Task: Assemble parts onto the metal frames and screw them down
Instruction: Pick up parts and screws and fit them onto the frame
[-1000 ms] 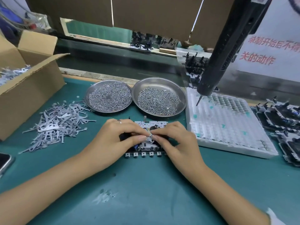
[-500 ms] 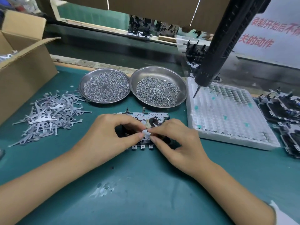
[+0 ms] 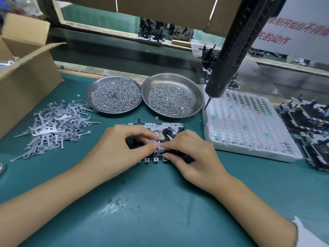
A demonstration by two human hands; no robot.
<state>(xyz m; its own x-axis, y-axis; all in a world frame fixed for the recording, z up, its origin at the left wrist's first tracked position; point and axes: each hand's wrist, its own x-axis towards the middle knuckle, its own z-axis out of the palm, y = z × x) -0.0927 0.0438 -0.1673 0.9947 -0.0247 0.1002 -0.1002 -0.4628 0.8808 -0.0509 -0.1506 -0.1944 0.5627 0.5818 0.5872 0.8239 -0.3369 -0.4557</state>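
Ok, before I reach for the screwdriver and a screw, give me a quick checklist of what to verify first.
1. Metal frame flat on the mat: ok.
2. Small light part seated in place: cannot tell, fingertips cover it.
3. Left hand and right hand free: not ok, both pinch the part.
4. Screws in the right dish: ok, plenty.
5. Screwdriver within reach: ok, hanging above the white tray.
6. Screw hole clear: cannot tell.
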